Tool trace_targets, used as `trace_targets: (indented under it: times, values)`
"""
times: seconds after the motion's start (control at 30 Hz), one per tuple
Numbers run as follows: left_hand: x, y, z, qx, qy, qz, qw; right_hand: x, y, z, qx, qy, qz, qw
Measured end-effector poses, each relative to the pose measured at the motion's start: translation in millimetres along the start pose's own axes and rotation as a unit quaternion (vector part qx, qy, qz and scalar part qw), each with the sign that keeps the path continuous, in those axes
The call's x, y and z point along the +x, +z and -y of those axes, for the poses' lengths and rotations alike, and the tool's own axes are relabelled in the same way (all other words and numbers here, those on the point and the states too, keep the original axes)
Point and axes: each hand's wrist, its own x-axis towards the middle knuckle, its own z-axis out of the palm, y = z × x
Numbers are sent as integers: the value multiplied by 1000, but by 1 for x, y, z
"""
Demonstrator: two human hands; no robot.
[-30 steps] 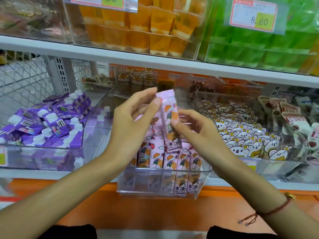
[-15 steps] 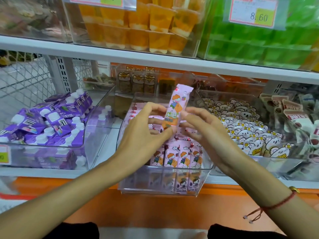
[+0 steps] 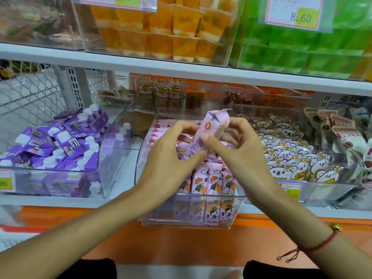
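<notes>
A: Where is the pink packet (image 3: 210,133) right now?

B: In the air above the clear bin (image 3: 189,223), tilted, with its top end leaning away to the right. The left hand (image 3: 171,160) pinches its lower part between thumb and curled fingers. The right hand (image 3: 241,150) pinches it from the other side, thumb on the printed face.

A: So both hands grip it. What could go wrong?

B: It looks meant for the bin, where a row of packets (image 3: 211,183) stands upright against the front wall. The space behind that row is partly hidden by the hands. If the packet goes down at this tilt, its lower end could catch a neighbour's top and tip the row over.

A: And the grip itself?

B: The wrapper looks slick, and both holds are only fingertip pinches. If one hand lets go before the other has a firm hold, the packet could slip and land flat across the others, or drop over the low front wall.

A: Is anything beside it at risk?

B: Hardly. The purple cartons (image 3: 60,137) and koala pouches (image 3: 291,162) lie in their own bins on either side.
</notes>
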Motion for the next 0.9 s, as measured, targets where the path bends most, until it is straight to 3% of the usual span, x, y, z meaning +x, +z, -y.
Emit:
trace_targets:
  times: [0.1, 0.17, 0.27, 0.4, 0.5, 0.6, 0.7, 0.9]
  values:
    - [6, -5, -4, -89, -65, 39, 993, 2, -7, 2, -38, -33, 25, 998]
    - [7, -8, -6, -152, -137, 67, 977, 4, -13, 1, -54, -10, 46, 997]
    - [7, -12, -10, -255, -275, 116, 920, 6, -16, -2, -57, 41, 66, 995]
    - [10, -14, -14, -300, -358, 117, 877, 9, -14, -5, -56, 72, 76, 993]
    - [10, -15, -12, -298, -350, 127, 879, 10, -14, -5, -50, 73, 83, 993]
    - [11, -20, -9, -228, -276, 147, 922, 9, -17, -4, -39, 53, 101, 993]
    - [12, -24, -7, -154, -202, 110, 961, 6, -21, -1, -35, -19, 113, 993]
    - [12, -25, -4, -133, -133, 80, 979, 2, -24, 0, -47, -106, 150, 982]
